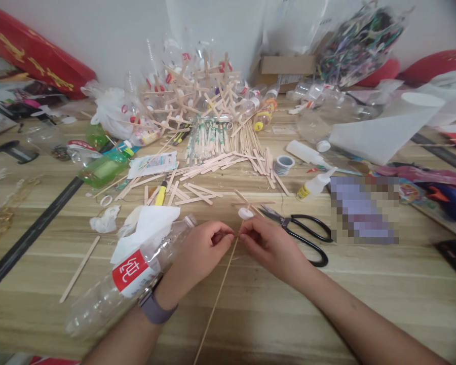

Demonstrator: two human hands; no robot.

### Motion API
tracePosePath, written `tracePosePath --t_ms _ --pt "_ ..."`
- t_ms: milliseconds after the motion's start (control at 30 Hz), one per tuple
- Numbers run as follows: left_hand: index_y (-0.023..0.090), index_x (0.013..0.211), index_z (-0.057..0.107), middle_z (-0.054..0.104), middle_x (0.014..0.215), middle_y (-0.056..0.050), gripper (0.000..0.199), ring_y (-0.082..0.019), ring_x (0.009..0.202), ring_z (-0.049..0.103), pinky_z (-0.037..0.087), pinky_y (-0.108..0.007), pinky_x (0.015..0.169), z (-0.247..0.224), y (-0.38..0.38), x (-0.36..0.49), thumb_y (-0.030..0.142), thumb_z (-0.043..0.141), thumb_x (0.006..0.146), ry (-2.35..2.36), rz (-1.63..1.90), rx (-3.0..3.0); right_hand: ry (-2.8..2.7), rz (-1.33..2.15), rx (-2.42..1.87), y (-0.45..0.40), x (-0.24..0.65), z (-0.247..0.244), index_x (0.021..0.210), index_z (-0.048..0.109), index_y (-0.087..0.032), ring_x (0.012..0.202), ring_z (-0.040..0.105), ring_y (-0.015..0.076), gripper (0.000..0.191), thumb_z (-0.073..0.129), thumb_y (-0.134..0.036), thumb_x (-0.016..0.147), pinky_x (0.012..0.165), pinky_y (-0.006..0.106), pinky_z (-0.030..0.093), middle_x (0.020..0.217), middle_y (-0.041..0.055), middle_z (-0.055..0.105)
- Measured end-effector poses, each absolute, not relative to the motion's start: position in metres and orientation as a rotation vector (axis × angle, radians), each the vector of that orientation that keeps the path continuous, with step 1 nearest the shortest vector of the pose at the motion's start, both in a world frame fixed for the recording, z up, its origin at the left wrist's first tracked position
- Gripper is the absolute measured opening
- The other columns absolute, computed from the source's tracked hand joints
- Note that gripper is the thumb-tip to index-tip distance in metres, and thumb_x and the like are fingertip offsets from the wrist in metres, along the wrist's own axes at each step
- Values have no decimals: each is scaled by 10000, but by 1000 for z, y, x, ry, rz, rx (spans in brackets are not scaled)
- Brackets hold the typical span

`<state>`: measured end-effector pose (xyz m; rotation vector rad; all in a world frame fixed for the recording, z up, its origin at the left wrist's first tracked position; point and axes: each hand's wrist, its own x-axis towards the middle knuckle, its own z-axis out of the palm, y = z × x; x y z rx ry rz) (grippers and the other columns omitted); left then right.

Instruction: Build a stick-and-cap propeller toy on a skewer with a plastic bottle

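Note:
My left hand (207, 248), with a watch on its wrist, is closed with thumb and fingertips together; whatever they pinch is too small to make out. Opposite it, the fingertips of my right hand (269, 246) close on a thin wooden stick (217, 300), just below a white bottle cap (245, 213). This stick slants from the near table edge up between both hands. A flat craft stick (249, 203) crosses above the cap. Black-handled scissors (307, 238) lie beside my right hand. Under my left forearm, a clear plastic bottle (99, 299) with a red label lies on its side.
Several loose craft sticks (201, 167) spread across the middle. Behind them stands a heap of bottles and crossed sticks (197, 91). A glue bottle (315, 185), a wire spool (284, 165) and a yellow cutter (161, 194) lie within reach. A white paper cone (383, 126) is at right.

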<state>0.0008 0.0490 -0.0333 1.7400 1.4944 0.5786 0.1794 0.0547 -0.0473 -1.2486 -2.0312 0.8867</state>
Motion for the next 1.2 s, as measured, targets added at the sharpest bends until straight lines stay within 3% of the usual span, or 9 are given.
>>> tracePosePath --t_ms 233,433,700,867,1067,1200 --pt "174 797 719 600 610 20 204 -134 573 486 315 -233 525 -31 47 4 306 563 797 1466 529 1657 -1874 1122 -1287 54 178 -48 756 587 -186 534 460 110 129 522 -242 852 472 222 341 617 -23 534" --pt "182 612 584 437 529 56 243 -113 524 389 248 -239 500 -29 47 6 299 510 811 1433 436 1616 -1801 1264 -1249 52 178 -50 774 572 -201 529 462 111 127 506 -251 869 456 216 324 607 -31 528" --pt "185 664 554 528 614 39 200 -134 599 474 322 -240 548 -35 48 4 308 504 815 1428 476 1559 -1878 1153 -1243 49 177 -48 771 581 -199 587 489 129 144 504 -255 878 519 237 377 654 -10 561" --pt "189 647 523 497 611 48 206 -130 600 460 319 -239 546 -35 48 4 308 503 814 1428 499 1522 -1895 1126 -1239 47 177 -46 785 571 -198 603 478 133 149 485 -261 889 541 249 375 669 -9 550" --pt "183 700 602 518 594 52 227 -125 560 457 328 -237 530 -33 48 4 334 499 834 1388 522 1464 -1881 1096 -1245 51 178 -49 772 531 -204 544 425 118 143 461 -237 892 489 232 330 616 -34 493" --pt "177 737 648 616 661 24 228 -150 654 545 376 -241 595 -33 50 4 299 486 843 1411 545 1486 -1962 971 -1269 50 176 -49 738 508 -206 521 423 120 161 443 -210 886 475 235 314 588 -35 481"
